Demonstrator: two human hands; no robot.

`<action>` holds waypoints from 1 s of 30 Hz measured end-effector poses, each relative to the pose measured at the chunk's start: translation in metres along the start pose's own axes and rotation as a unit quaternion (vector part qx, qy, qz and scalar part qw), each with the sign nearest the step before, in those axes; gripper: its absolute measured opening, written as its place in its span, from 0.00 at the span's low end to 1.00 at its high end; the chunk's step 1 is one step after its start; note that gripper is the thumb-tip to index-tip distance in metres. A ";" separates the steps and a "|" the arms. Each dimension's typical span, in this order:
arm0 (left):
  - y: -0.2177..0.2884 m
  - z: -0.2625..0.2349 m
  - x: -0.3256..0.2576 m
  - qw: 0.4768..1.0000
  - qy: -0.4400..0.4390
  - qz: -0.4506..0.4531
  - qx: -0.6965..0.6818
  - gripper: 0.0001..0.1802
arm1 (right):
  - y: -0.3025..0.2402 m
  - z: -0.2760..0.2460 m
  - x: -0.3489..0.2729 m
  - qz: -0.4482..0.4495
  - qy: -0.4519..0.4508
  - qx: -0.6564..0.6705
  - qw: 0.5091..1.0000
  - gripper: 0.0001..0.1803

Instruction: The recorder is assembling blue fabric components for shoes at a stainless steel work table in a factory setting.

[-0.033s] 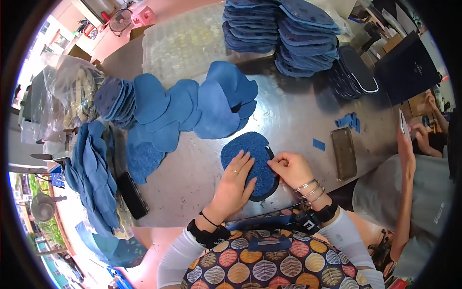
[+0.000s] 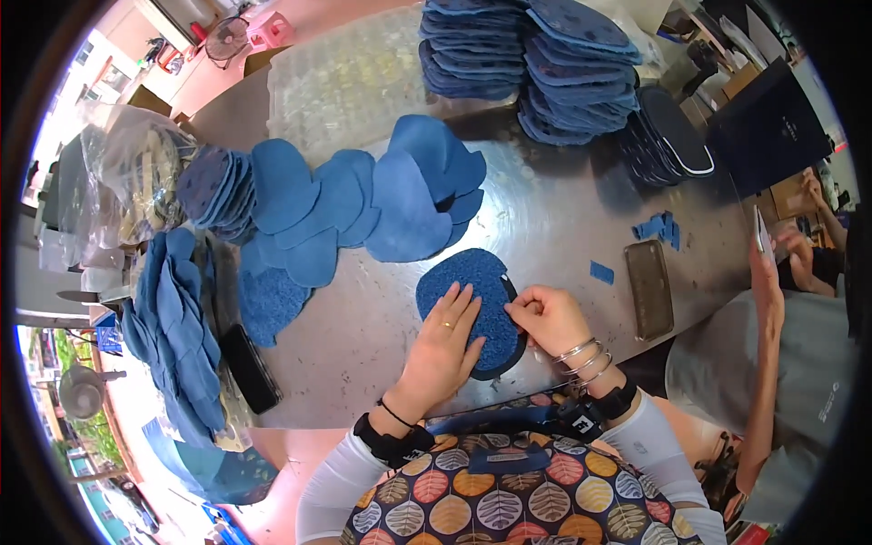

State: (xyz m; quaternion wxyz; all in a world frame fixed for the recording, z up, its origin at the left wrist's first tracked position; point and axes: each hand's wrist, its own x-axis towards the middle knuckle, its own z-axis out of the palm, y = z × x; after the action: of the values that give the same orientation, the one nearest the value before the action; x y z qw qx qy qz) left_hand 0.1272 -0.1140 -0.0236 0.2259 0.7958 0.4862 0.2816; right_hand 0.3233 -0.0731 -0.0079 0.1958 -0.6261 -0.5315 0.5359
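Blue textured fabric piece with rounded lobes (image 2: 472,300), laid on the steel desk (image 2: 563,209), is pressed flat by the left hand (image 2: 445,341), fingers spread, and pinched at its right edge by the right hand (image 2: 545,318); overlapping blue cut pieces (image 2: 363,209) lie spread behind, seemingly unhandled.

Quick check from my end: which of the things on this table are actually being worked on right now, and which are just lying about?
In hand:
left hand flat on the blue textured pad
right hand pinching the pad's right edge

Lying about:
row of blue cut pieces
stacked pads
metal tray
black bar
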 end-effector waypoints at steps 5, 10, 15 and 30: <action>-0.004 0.005 -0.004 0.996 -0.049 0.017 0.078 0.31 | 0.008 0.005 0.002 -0.061 0.040 -0.043 0.996 0.10; -0.001 0.005 -0.001 0.992 -0.064 0.021 0.106 0.32 | 0.008 0.006 0.001 -0.080 0.063 -0.091 0.991 0.10; 0.005 -0.004 0.020 0.981 -0.116 0.033 0.154 0.36 | 0.017 -0.001 -0.001 -0.021 0.032 0.080 0.996 0.10; 0.010 -0.001 0.010 0.960 -0.220 0.141 0.103 0.42 | 0.018 -0.005 -0.001 -0.037 0.053 0.111 0.992 0.08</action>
State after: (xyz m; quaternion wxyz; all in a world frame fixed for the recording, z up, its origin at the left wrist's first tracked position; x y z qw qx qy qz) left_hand 0.1366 -0.1092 -0.0149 0.2018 0.9176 0.3338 0.0770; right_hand 0.3359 -0.0787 -0.0199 0.3118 -0.6080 -0.4801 0.5501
